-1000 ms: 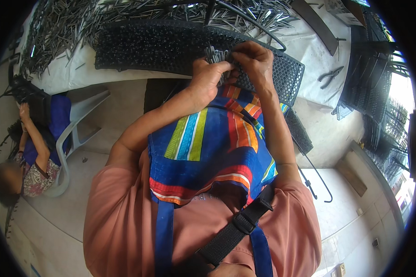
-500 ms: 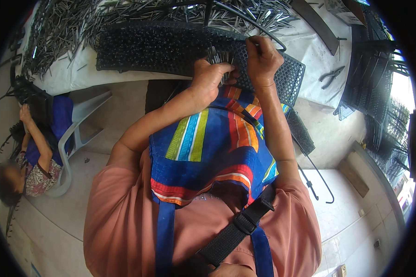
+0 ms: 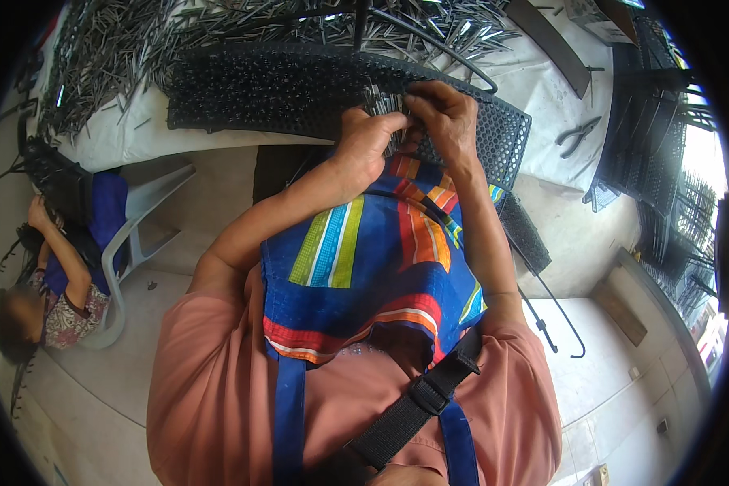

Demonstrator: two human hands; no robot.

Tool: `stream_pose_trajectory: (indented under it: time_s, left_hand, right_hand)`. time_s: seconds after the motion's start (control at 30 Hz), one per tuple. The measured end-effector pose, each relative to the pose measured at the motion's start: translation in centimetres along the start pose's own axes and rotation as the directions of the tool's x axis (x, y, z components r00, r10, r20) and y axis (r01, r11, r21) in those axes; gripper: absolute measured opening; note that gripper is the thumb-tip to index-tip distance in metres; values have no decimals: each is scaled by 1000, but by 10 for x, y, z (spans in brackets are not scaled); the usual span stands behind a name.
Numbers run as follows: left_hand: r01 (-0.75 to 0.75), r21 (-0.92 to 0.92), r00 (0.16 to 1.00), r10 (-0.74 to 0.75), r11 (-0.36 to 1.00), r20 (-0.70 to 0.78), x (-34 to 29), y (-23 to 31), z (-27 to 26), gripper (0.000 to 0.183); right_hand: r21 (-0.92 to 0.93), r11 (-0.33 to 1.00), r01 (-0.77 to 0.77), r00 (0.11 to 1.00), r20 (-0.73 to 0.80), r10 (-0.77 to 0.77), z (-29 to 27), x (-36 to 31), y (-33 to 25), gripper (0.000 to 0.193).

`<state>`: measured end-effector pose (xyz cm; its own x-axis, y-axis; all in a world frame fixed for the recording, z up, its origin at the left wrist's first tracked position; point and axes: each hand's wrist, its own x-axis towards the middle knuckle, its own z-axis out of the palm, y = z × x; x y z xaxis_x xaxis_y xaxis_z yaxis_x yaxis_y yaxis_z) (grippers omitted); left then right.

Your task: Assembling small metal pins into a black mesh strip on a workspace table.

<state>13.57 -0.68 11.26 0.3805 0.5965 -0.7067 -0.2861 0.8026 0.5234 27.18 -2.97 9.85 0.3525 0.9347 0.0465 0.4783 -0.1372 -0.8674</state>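
Observation:
A bundle of thin metal strips (image 3: 378, 101) stands upright in my left hand (image 3: 366, 138), whose fingers are wrapped round it. My right hand (image 3: 448, 121) is right beside the bundle, its thumb and fingers pinched together at the strips; what sits in the pinch is too small to make out. Both hands are over a long black perforated panel (image 3: 506, 134). Its left part is densely filled with small upright pieces, while open round holes show at its right end.
Loose metal strips (image 3: 105, 73) are heaped along the far side of the white-covered table (image 3: 559, 154). Pliers (image 3: 579, 136) and a flat dark bar (image 3: 549, 47) lie at right. Black racks (image 3: 656, 146) stand farther right. At left, another person (image 3: 65, 283) sits on a grey chair (image 3: 134, 259).
My right hand has moved left, from over the panel's holes to the bundle in my left hand. The left hand has stayed nearly in place, still gripping the strips.

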Motion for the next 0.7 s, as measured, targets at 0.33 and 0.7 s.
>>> stream_pose_trajectory:
  time_s: [0.33, 0.7]
  left_hand:
    - [13, 73, 998, -9, 997, -55, 0, -2, 3, 12]
    - [50, 13, 998, -49, 999, -31, 0, 0, 2, 9]
  right_hand:
    - [142, 989, 37, 921, -390, 22, 1, 10, 12, 6]
    - [-73, 989, 129, 935, -323, -146, 7, 11, 20, 13]
